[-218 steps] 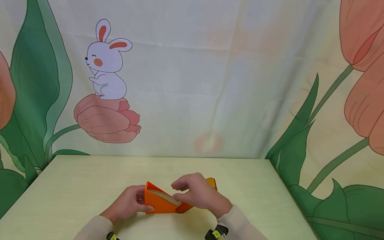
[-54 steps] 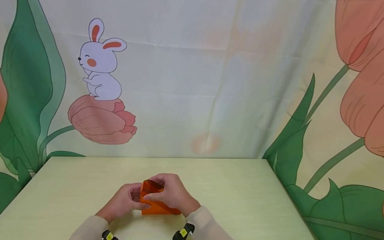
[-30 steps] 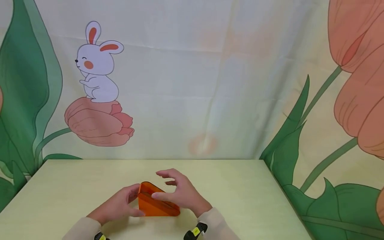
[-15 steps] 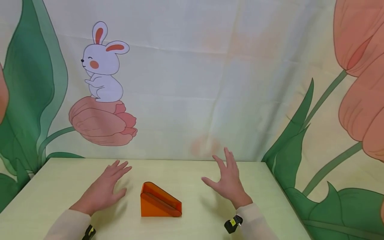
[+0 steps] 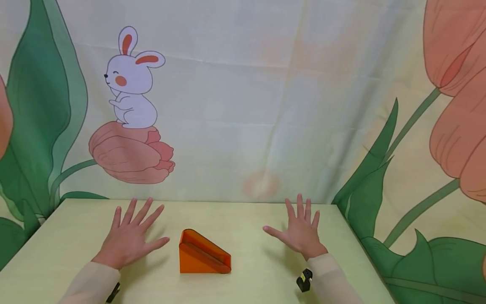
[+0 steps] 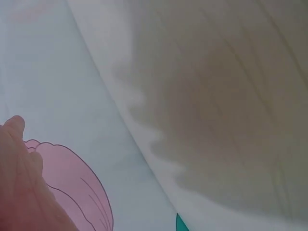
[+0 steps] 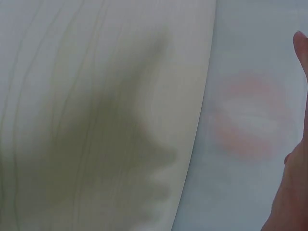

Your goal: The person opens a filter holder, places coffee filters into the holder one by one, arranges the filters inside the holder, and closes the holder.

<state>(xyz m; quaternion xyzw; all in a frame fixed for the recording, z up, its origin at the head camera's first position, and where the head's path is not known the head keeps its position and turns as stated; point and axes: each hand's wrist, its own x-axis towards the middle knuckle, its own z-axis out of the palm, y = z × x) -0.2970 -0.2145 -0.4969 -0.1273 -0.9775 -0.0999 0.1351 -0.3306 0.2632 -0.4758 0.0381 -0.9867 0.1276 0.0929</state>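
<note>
A wedge-shaped orange box (image 5: 195,261) with a see-through amber lid (image 5: 206,251) stands on the table between my hands, its tall end to the left. The lid lies down over the sloping top. To the box's left my left hand (image 5: 127,242) hovers above the table with its fingers spread, touching nothing. My right hand (image 5: 302,237) is farther off on the other side, likewise spread and holding nothing. Each wrist view catches only part of a hand, left (image 6: 24,187) and right (image 7: 291,192), with hand shadows on the tabletop.
The pale wood-grain table (image 5: 243,219) ends at the back against a hanging cloth (image 5: 228,105) printed with a rabbit and tulips. More printed cloth (image 5: 436,202) borders the table's right edge.
Earliest, the lid was open at the right and tan sheets showed inside. My right hand brought it down over the box. Both hands then let go and moved apart, fingers spreading.
</note>
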